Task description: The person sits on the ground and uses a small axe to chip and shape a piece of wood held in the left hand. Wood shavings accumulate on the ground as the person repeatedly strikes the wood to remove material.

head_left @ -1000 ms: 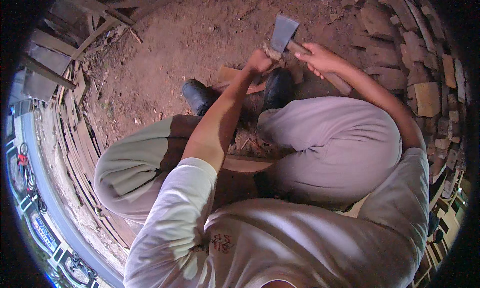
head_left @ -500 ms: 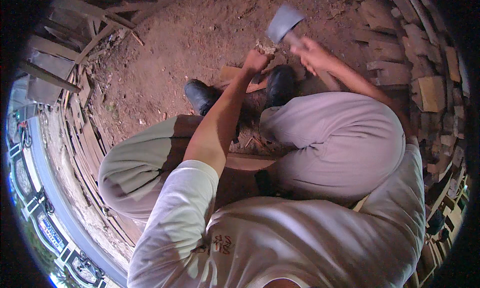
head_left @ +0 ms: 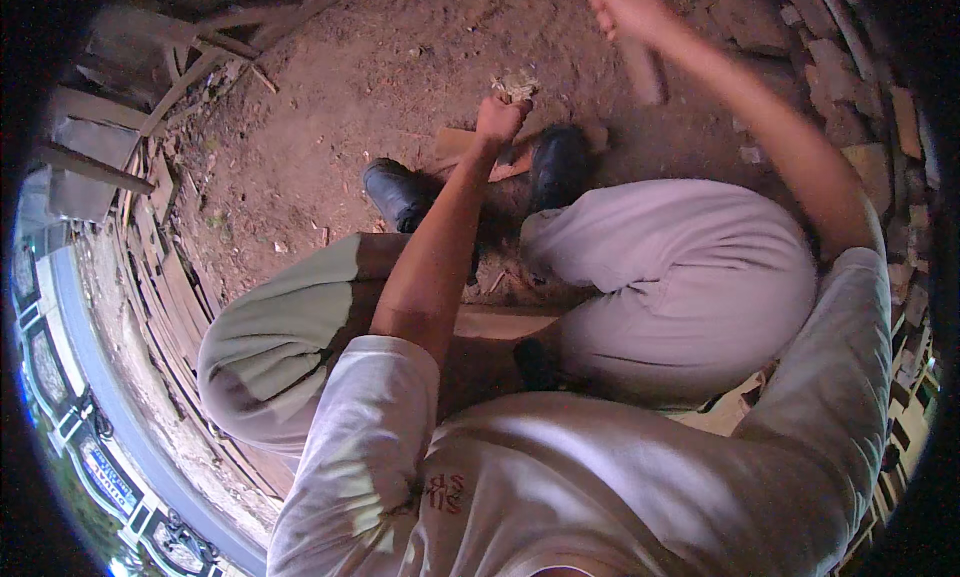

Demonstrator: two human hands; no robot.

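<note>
My right hand (head_left: 632, 12) is raised at the top edge of the head view, closed round the wooden handle (head_left: 641, 72) of a hatchet. The handle's butt points down toward me, and the hatchet's head is out of view. Lower and to the left, my left hand (head_left: 503, 118) makes a fist beyond my shoes, apparently round a piece of wood (head_left: 516, 161) that is mostly hidden by the hand and wrist. Pale splintered wood (head_left: 517, 84) shows just past the fist; whether it is attached to the held piece I cannot tell.
My dark shoes (head_left: 396, 194) stand on bare brown earth (head_left: 330, 107), beside a flat board (head_left: 455, 142). Stacked wood pieces (head_left: 865, 167) line the right side. Timber framing (head_left: 180, 37) is at the far left, with stacked slats (head_left: 180, 287) below it.
My right hand has swung up and away with the hatchet, taking its head out of view. My left fist has shifted slightly left and remains closed.
</note>
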